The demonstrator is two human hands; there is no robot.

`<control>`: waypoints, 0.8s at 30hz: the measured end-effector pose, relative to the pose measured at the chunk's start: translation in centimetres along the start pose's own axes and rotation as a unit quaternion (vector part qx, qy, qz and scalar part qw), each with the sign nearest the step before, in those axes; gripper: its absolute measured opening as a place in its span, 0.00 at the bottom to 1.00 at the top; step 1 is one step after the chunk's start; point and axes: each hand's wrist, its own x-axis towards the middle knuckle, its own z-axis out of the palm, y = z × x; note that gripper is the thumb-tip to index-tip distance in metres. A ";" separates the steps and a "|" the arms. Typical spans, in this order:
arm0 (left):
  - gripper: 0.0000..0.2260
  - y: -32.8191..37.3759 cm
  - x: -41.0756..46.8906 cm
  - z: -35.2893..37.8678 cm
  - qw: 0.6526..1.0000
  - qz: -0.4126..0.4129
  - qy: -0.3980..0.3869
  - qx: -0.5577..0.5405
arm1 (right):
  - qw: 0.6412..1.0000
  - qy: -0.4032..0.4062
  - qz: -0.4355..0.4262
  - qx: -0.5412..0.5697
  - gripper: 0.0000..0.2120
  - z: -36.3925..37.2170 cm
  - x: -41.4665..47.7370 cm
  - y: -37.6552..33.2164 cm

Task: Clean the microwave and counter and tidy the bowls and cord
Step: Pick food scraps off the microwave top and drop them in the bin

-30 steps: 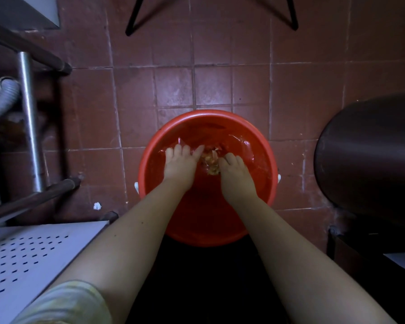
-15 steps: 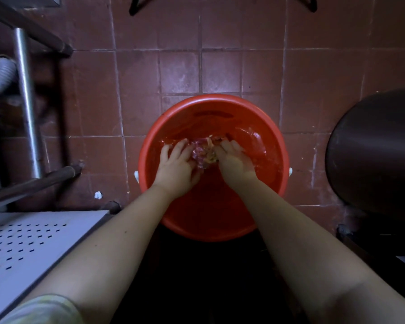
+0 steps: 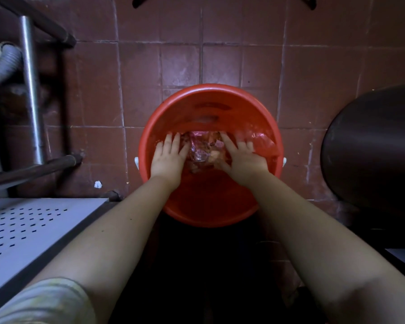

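A red plastic bucket (image 3: 211, 97) holding water stands on the tiled floor right below me. A crumpled pink and orange cloth (image 3: 202, 149) lies in the water at its centre. My left hand (image 3: 167, 157) is in the bucket at the cloth's left side, fingers straight and spread, touching it. My right hand (image 3: 242, 157) is at the cloth's right side, fingers also stretched out against it. Ripples blur the water beyond my right fingers.
A white perforated metal panel (image 3: 33, 228) sits at the lower left. A steel table leg (image 3: 31, 90) with crossbars and a grey ribbed hose (image 3: 0, 64) are at the left. A dark round container (image 3: 372, 141) stands at the right. Red floor tiles (image 3: 220, 43) lie beyond the bucket.
Both hands have moved apart and their fingers have straightened, spreading the cloth between them in the water. The cloth was bunched between the hands before.
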 end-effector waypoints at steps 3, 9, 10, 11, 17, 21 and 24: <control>0.46 0.0 -0.7 0.1 0.999 -0.005 -0.025 0.043 | 0.999 -0.026 0.011 -0.015 0.34 0.3 -0.6 0.5; 0.49 0.9 -1.9 0.0 0.992 -0.055 -0.084 0.081 | 0.993 -0.041 0.084 -0.079 0.29 0.0 -1.8 0.7; 0.48 0.8 -2.1 -0.1 0.991 -0.065 -0.088 0.084 | 0.992 -0.044 0.089 -0.082 0.30 -0.1 -2.2 0.7; 0.46 0.8 -2.3 -0.3 0.990 -0.072 -0.091 0.085 | 0.990 -0.044 0.091 -0.094 0.31 0.1 -2.3 0.7; 0.43 1.3 -3.8 -2.3 0.987 -0.082 -0.077 0.115 | 0.991 -0.008 0.097 -0.094 0.45 0.1 -3.5 0.8; 0.38 0.9 -3.7 -2.5 0.990 -0.095 -0.017 0.104 | 0.991 0.055 0.071 -0.096 0.55 0.2 -3.1 0.6; 0.42 0.6 -3.7 -1.9 0.996 -0.060 0.041 0.060 | 0.993 0.051 0.057 -0.089 0.49 0.1 -3.1 0.4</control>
